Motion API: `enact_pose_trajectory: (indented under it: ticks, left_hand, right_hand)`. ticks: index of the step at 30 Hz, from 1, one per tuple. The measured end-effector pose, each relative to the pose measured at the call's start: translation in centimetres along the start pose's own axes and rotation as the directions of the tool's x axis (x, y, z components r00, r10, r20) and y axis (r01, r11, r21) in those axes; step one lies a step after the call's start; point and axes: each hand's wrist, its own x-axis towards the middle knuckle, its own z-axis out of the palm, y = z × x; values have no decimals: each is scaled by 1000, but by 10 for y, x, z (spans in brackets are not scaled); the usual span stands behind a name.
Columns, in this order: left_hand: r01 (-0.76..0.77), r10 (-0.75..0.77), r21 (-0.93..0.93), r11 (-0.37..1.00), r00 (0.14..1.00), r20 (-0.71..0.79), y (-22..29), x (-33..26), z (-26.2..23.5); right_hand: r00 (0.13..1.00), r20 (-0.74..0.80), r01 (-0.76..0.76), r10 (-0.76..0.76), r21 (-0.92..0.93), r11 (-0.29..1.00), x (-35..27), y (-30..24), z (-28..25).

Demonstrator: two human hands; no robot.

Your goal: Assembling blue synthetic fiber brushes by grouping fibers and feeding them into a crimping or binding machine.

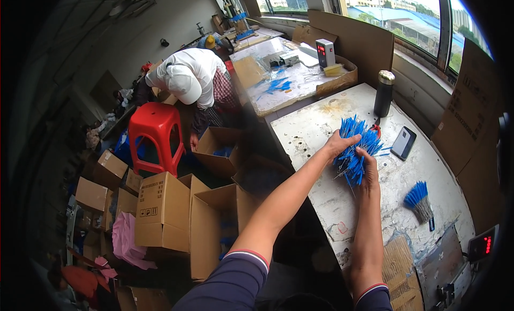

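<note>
Over the white worktable (332, 110), both my hands are closed around a thick bundle of thin blue-ended wire pieces (355, 160). My left hand (340, 144) grips its upper left side. From the lower right, my right hand (370, 171) wraps it, with some fingers hidden behind. The blue ends fan out unevenly, and grey wire shows among them. A smaller bundle of the same blue-ended pieces (419, 198) lies on the table to the right, its grey wires gathered toward the near end. Beyond the held bundle, red-handled pliers (377, 130) are partly covered.
A phone (403, 143) and a black bottle (384, 94) stand near the window side. At the near right is a device with a red display (483, 245). Left of the table are open cardboard boxes (214, 225), a red stool (156, 126) and a person in white bending over (198, 70).
</note>
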Motion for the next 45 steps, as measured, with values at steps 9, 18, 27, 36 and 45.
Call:
enact_pose_trajectory:
  ticks: [9,18,27,36,45]
  left_hand:
    - [-63,63,9,998,998,-29,16,-13,8]
    - [-67,65,-51,996,997,-34,36,-23,-19]
    - [-45,44,-68,997,999,-20,47,-47,-19]
    - [-147,141,-70,987,987,-80,46,-14,1]
    - [-195,196,-52,980,981,15,85,18,22]
  right_hand:
    - [995,32,99,-95,-147,984,-15,-16,13]
    - [991,55,134,-125,-234,963,-20,-23,57]
    - [984,88,174,-156,-266,948,-40,-25,74]
    - [976,98,216,-194,-318,923,-27,-53,63]
    - [965,104,261,-240,-343,902,-15,-101,70]
